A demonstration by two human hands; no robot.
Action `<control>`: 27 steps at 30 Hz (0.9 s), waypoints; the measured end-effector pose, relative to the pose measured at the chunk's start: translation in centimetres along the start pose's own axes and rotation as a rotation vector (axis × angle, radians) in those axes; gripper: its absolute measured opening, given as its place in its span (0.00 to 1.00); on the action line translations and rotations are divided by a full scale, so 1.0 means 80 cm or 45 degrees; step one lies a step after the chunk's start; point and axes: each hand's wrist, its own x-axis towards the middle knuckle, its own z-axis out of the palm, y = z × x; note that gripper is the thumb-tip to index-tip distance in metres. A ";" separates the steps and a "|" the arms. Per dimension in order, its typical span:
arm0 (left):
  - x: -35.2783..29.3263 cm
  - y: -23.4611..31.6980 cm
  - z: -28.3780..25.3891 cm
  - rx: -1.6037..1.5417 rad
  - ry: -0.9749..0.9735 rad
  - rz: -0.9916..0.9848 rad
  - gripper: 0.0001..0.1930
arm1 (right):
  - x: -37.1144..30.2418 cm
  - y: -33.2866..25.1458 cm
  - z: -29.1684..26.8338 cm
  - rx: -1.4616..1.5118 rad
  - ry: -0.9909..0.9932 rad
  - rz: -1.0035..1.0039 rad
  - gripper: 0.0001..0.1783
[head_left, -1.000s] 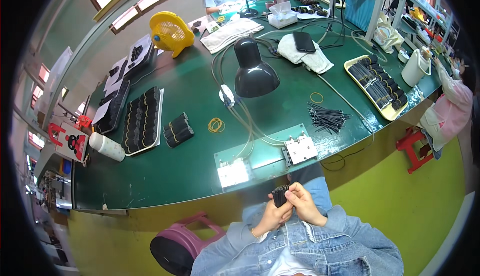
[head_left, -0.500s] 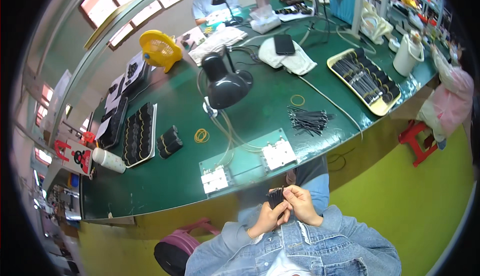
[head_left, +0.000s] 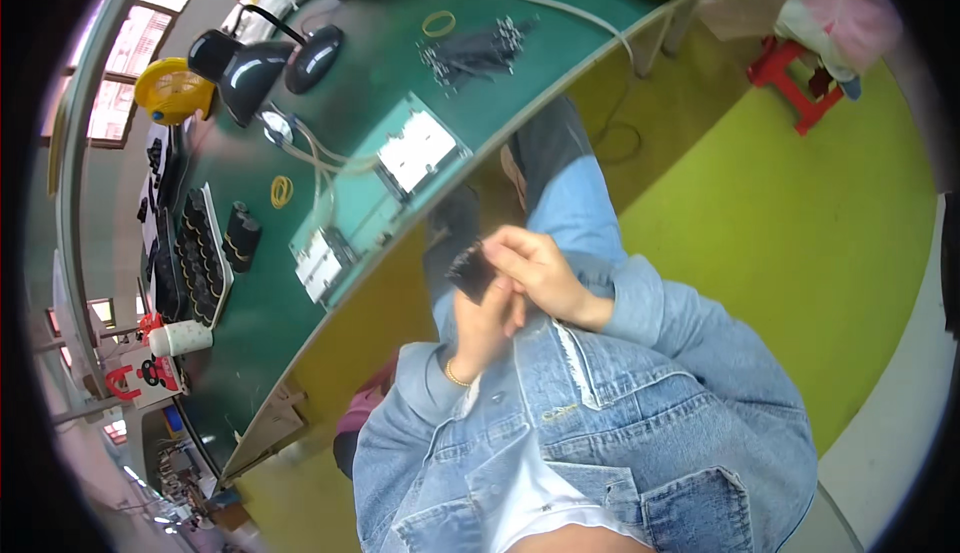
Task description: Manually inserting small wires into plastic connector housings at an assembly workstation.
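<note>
A bundle of thin black rod-like pieces (head_left: 470, 271) is held over my lap, in front of the table edge. My left hand (head_left: 483, 328) wraps round its lower part. The fingers of my right hand (head_left: 540, 271) are pinched together at the bundle's upper right side; motion blur hides exactly what lies between the fingertips. On the table, a loose pile of similar black pieces with light tips (head_left: 475, 55) lies beyond my hands. One yellow rubber band (head_left: 438, 24) rests by that pile, and several more rubber bands (head_left: 282, 191) lie farther left.
Along the table's front edge sits a plate with two white blocks (head_left: 418, 153) and hoses. A black desk lamp (head_left: 245, 73) stands behind. To the left are a tray of black bundles (head_left: 222, 293), a loose bundle group (head_left: 241, 237) and a white bottle (head_left: 182, 338). A red stool (head_left: 795, 88) stands right.
My view has tilted down and turned, so the table appears shifted up and left. Both hands still hold the bundle over my lap.
</note>
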 end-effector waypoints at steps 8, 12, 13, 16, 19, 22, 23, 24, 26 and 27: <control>-0.069 -0.024 0.001 -0.124 0.052 0.104 0.11 | -0.054 0.025 0.012 0.010 -0.184 0.019 0.12; -0.071 -0.031 0.005 -0.057 -0.005 0.163 0.10 | -0.066 0.026 0.007 -0.021 -0.175 -0.077 0.12; -0.073 -0.031 0.007 -0.055 -0.012 0.168 0.10 | -0.065 0.038 0.003 -0.032 -0.175 -0.142 0.12; -0.077 -0.024 0.005 -0.121 -0.095 0.118 0.10 | -0.061 0.037 0.014 -0.070 -0.200 -0.271 0.12; -0.073 -0.019 0.005 -0.082 -0.057 0.104 0.13 | -0.060 0.028 0.019 -0.063 -0.160 -0.090 0.12; -0.067 -0.013 0.002 -0.020 -0.011 0.067 0.15 | -0.052 0.034 0.015 -0.110 -0.092 -0.073 0.12; -0.065 -0.012 0.003 -0.055 -0.014 0.045 0.14 | -0.049 0.036 0.014 -0.166 -0.053 -0.097 0.13; -0.064 -0.011 0.004 -0.095 -0.014 0.025 0.13 | -0.050 0.033 0.017 -0.130 -0.040 -0.050 0.14; -0.064 -0.011 0.000 -0.187 -0.037 -0.014 0.12 | -0.049 0.036 0.018 -0.121 -0.028 0.013 0.16; -0.065 -0.010 -0.005 -0.204 -0.040 -0.012 0.11 | -0.046 0.041 0.020 -0.145 -0.026 0.027 0.18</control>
